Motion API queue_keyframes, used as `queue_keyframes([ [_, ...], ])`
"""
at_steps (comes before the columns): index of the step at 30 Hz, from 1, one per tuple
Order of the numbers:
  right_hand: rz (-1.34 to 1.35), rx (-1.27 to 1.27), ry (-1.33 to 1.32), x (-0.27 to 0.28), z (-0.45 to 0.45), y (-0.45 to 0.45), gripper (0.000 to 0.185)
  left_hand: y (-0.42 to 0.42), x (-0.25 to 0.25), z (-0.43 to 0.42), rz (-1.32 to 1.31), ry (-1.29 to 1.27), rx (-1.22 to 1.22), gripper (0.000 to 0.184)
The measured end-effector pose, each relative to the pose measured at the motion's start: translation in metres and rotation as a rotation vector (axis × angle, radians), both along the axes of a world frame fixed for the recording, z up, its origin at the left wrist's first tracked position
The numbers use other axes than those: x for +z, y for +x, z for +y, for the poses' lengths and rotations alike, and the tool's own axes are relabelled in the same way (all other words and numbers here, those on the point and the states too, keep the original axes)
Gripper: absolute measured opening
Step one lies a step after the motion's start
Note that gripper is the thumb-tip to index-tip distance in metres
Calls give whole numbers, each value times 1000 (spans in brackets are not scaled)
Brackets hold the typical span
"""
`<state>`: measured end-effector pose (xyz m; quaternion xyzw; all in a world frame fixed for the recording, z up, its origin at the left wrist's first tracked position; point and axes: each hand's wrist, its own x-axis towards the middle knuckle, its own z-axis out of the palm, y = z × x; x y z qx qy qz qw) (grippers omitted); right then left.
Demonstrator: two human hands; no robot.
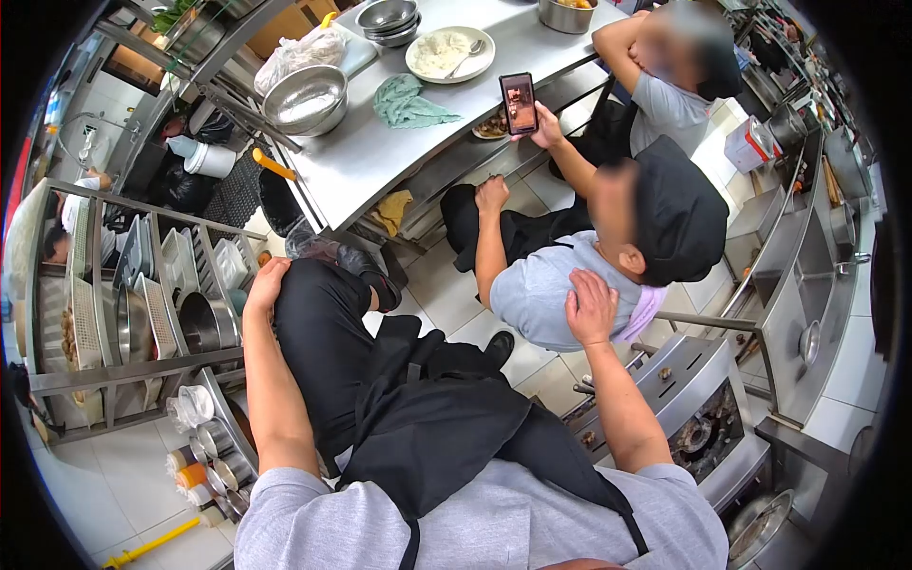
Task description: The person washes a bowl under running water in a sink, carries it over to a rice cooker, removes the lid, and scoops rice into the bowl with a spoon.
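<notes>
My left hand (267,284) lies over the side of my raised knee, on black trousers (318,318), with its fingers flat and nothing held. Fingers spread, my right hand (591,309) rests on the shoulder of a co-worker in a grey shirt (537,285) and black cap (676,209). That person holds up a phone (519,103) with a lit screen in one hand; their other hand (492,194) is on their knee. A black apron (437,427) covers my lap.
A steel table (427,133) holds a colander (304,99), a green cloth (408,102) and a plate of rice (450,54) with a spoon. Behind it sits another person (670,109). A rack (142,375) stands left, a stove (698,418) right.
</notes>
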<state>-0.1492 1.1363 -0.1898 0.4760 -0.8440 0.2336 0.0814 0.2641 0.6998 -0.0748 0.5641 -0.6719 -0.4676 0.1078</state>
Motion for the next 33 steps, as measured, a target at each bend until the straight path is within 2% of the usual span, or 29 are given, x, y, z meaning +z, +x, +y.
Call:
queue_keyframes([
  [1,-5,-2,9,0,0,0,33,2,-5,-9,5,1,1,29],
  [6,-4,7,28,1,0,1,33,3,-30,-64,-313,-10,-267,28],
  [7,-2,8,26,1,0,0,33,-10,-22,-63,-440,48,-223,25],
  [8,1,11,26,1,0,0,33,-6,-38,-77,-438,48,-220,25],
  [9,-2,11,34,2,0,0,33,5,-69,-100,-398,-16,-432,25],
  [11,-1,9,37,2,-1,1,33,6,-84,-112,-353,-87,-644,25],
  [13,18,6,46,1,0,0,33,-15,-78,-99,6,448,-222,27],
  [17,4,-2,22,-1,-1,0,32,-32,-39,-72,44,509,-178,30],
  [20,11,1,5,0,1,-1,31,-35,-34,-65,99,451,-187,29],
  [22,4,0,-7,1,0,-1,31,-33,-33,-65,124,433,-107,30],
  [33,-15,-18,-25,0,3,1,31,-36,-25,-67,65,412,-34,27],
])
